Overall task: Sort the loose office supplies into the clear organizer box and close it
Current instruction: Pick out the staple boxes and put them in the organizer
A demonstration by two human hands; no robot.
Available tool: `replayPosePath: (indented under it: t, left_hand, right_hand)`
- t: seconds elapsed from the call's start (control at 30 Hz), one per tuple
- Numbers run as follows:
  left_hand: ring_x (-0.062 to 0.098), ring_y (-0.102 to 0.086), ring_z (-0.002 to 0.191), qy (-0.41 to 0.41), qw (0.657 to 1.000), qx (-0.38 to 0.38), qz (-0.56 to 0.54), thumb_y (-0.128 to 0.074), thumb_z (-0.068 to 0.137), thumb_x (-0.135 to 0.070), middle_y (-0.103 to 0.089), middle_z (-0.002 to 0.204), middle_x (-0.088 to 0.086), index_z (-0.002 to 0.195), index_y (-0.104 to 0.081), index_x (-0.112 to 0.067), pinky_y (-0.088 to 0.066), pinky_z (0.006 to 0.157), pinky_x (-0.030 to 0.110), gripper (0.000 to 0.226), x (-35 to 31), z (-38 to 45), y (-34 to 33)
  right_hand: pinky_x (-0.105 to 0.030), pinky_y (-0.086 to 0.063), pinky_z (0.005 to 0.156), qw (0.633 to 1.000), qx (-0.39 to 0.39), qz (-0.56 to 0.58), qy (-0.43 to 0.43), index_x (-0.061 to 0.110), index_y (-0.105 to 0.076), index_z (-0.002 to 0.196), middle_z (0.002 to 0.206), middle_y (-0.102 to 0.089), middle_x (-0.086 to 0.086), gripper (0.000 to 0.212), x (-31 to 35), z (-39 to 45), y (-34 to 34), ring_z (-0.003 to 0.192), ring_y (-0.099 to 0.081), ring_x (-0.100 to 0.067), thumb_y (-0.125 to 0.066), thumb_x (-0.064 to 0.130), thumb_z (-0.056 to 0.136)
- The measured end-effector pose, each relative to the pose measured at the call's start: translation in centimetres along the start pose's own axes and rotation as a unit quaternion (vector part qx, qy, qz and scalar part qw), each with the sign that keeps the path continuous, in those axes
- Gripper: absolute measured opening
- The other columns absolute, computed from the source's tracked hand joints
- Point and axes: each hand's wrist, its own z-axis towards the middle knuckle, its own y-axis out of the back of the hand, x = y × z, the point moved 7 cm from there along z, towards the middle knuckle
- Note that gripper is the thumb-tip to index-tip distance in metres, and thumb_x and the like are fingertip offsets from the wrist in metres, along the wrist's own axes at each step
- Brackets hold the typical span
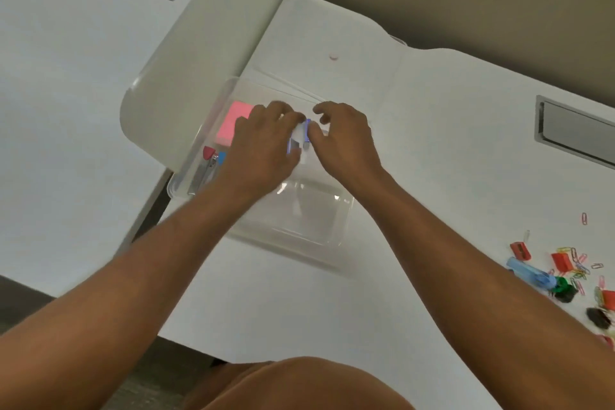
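View count: 1 view only, so no part of the scene is being shared with a 2nd.
Position: sitting on the person's head, above the near edge of the white bench (432, 150).
Direction: looking forward and steeply down; the 2 forearms are running up from the bottom corners toward the middle.
Nearness: close, with the hands lying at frame centre.
Lens: wide-angle, bending the bench edges.
Reach: taking in a neighbouring desk on the left.

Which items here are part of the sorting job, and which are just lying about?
Part of the job: clear organizer box; pink sticky notes inside it; small white-and-blue item held by left hand and right hand; loose clips pile.

Just there: desk cable hatch; pale divider panel.
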Motion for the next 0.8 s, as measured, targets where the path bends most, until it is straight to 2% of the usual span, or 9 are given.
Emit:
replayPosePath:
  t: [0.13, 0.23, 0.33, 0.5, 0.67, 0.8]
  left_hand:
    - [0.036, -0.056, 0.126, -0.039, 0.997, -0.028, -0.058, -0.071, 0.093, -0.018, -0.061, 0.137, 0.012, 0.137, -0.063, -0.011, -0.045, 0.098, 0.053, 0.046, -5.5, -4.4, -1.4]
    - [0.034, -0.061, 0.123, -0.082, 0.994, -0.019, -0.075, -0.073, 0.091, -0.015, -0.064, 0.133, 0.011, 0.134, -0.065, -0.011, -0.049, 0.097, 0.051, 0.043, -10.1, -7.0, -3.6]
    - [0.032, -0.063, 0.121, -0.126, 0.987, 0.006, -0.099, -0.075, 0.09, -0.013, -0.066, 0.131, 0.011, 0.13, -0.068, -0.01, -0.053, 0.097, 0.047, 0.041, -14.5, -9.1, -6.2]
    - [0.028, -0.058, 0.131, -0.181, 0.972, 0.087, -0.119, -0.07, 0.096, -0.018, -0.062, 0.141, 0.009, 0.137, -0.063, -0.013, -0.052, 0.104, 0.043, 0.042, -22.0, -12.6, -11.4]
    - [0.023, -0.05, 0.141, -0.218, 0.959, 0.151, -0.103, -0.066, 0.1, -0.026, -0.055, 0.152, 0.004, 0.145, -0.058, -0.018, -0.047, 0.11, 0.037, 0.046, -28.9, -15.0, -16.1]
    - [0.019, -0.044, 0.145, -0.219, 0.957, 0.172, -0.084, -0.064, 0.101, -0.032, -0.048, 0.159, -0.001, 0.148, -0.054, -0.025, -0.042, 0.114, 0.031, 0.049, -33.4, -15.6, -19.0]
  right_hand:
    - [-0.023, -0.05, 0.088, 0.998, -0.034, 0.053, -0.011, 0.023, -0.068, 0.123, 0.112, -0.069, 0.007, 0.028, -3.5, -6.5, 3.0, 0.093, -0.064, -0.01, -0.063, 0.027, 0.096]
    - [-0.017, -0.05, 0.078, 0.994, -0.047, 0.088, -0.047, 0.026, -0.068, 0.122, 0.109, -0.068, 0.014, 0.026, -7.1, -12.2, 4.7, 0.079, -0.064, -0.005, -0.063, 0.026, 0.097]
    - [-0.011, -0.047, 0.073, 0.99, -0.054, 0.101, -0.088, 0.03, -0.065, 0.125, 0.109, -0.067, 0.017, 0.027, -11.3, -17.5, 5.9, 0.081, -0.064, -0.003, -0.062, 0.029, 0.098]
    - [-0.005, -0.044, 0.075, 0.984, -0.06, 0.077, -0.152, 0.027, -0.062, 0.132, 0.116, -0.066, 0.014, 0.032, -19.0, -24.9, 8.2, 0.09, -0.064, -0.002, -0.062, 0.028, 0.1]
    - [-0.006, -0.045, 0.074, 0.978, -0.075, 0.058, -0.186, 0.027, -0.064, 0.131, 0.121, -0.065, 0.01, 0.032, -25.8, -30.2, 11.7, 0.093, -0.061, -0.003, -0.062, 0.025, 0.1]
    - [-0.011, -0.049, 0.08, 0.968, -0.107, 0.036, -0.224, 0.028, -0.065, 0.13, 0.127, -0.067, 0.007, 0.033, -31.1, -32.7, 14.7, 0.094, -0.062, -0.004, -0.067, 0.021, 0.097]
